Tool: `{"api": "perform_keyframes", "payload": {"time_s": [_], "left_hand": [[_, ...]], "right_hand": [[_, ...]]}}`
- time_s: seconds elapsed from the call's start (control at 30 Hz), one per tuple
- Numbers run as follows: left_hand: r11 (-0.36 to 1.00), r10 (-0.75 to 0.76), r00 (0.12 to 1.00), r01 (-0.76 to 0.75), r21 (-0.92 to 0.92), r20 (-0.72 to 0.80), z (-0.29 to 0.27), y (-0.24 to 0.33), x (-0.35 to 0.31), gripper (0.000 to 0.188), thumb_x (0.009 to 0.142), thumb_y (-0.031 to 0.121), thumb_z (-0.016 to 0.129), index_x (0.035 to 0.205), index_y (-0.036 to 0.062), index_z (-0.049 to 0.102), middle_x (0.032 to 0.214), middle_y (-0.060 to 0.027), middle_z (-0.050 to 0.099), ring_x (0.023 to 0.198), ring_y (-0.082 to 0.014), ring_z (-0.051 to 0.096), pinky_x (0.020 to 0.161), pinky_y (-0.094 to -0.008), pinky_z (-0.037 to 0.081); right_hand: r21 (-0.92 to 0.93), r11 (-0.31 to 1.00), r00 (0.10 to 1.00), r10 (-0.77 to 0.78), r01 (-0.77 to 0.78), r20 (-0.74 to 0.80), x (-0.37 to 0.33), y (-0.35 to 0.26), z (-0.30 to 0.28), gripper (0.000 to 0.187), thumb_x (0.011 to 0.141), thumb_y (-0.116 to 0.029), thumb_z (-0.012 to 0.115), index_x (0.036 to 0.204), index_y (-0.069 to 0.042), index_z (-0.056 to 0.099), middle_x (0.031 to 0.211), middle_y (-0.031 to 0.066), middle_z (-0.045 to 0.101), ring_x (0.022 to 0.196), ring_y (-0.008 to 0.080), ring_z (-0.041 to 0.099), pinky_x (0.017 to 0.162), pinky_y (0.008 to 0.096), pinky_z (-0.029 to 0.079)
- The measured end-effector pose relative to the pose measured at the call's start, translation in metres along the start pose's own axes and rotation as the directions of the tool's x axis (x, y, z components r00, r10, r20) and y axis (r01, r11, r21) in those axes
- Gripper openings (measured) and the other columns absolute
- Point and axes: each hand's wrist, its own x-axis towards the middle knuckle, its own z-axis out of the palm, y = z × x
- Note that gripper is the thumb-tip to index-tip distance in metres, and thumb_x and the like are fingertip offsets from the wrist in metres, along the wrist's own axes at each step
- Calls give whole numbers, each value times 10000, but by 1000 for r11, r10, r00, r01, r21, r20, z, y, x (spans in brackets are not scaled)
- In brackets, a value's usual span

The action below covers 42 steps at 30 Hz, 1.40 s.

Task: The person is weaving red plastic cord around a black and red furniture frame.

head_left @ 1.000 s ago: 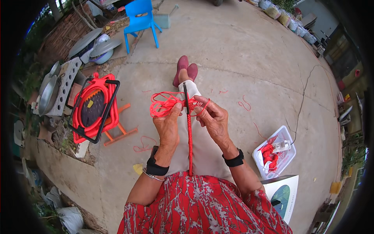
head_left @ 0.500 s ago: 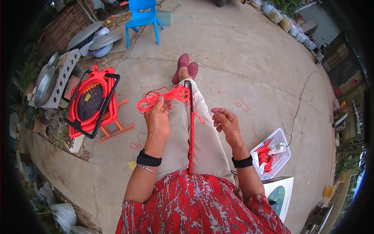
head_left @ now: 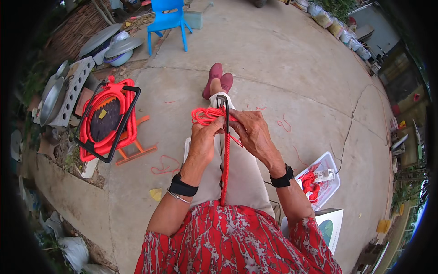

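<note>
Cord (head_left: 204, 116), red and looped into a bundle, is held over my legs (head_left: 207, 178), most of it left of the upright black frame (head_left: 227, 119) and a little showing right of it. My left hand (head_left: 203, 139) is closed on the bundle, its thumb pressed close to the frame. My right hand (head_left: 254, 131) pinches the strands on the other side, though I see its fingertips only partly. A short loop hangs under those right fingers. From the frame a red braid (head_left: 225, 169) runs down to my shirt (head_left: 232, 237). On the floor (head_left: 292, 64), I see a white tub (head_left: 335, 185) to my right; at its left edge lies a red tangle (head_left: 310, 184).
</note>
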Motion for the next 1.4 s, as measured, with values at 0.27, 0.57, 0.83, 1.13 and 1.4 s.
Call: {"api": "perform_keyframes", "payload": {"time_s": [0.27,0.57,0.83,1.13,1.4], "left_hand": [[955,172,980,-141,261,-102,-5,34,-37,260,913,231,619,1020,-4,650,811,-45,656,729,-112,567,664,-257,430],[995,60,997,-63,-79,-49,8,48,-52,231,914,191,624,1044,2,651,909,-20,648,792,-95,562,688,-258,426],[984,23,997,-35,-173,-72,5,48,-50,223,939,179,571,1076,8,611,1017,-76,640,957,-162,589,810,-331,444],[919,46,918,116,-378,393,1,87,-91,215,914,258,541,933,46,573,644,-42,511,579,-188,512,718,-355,362],[984,83,906,-8,-180,415,-43,101,-68,243,874,199,571,914,-37,616,704,-123,596,640,-229,593,873,-396,431]], "right_hand": [[438,855,896,394,-277,-203,8,-41,-33,254,931,-154,577,1133,-1,597,668,49,541,563,103,469,502,259,385],[104,994,999,-36,36,3,-6,-71,-13,484,811,1,620,1283,-41,522,903,152,648,726,308,613,653,390,477],[191,981,999,-21,30,-47,-14,-77,-1,611,805,-67,669,1363,-35,424,969,177,609,899,325,603,770,377,478],[416,909,974,-96,2,206,-50,-84,-20,305,785,-124,710,1070,-36,646,807,58,607,800,189,573,939,393,372],[395,917,994,24,-64,107,-58,-71,-44,170,843,-50,649,1010,-26,670,759,43,637,656,172,577,763,310,444]]}}
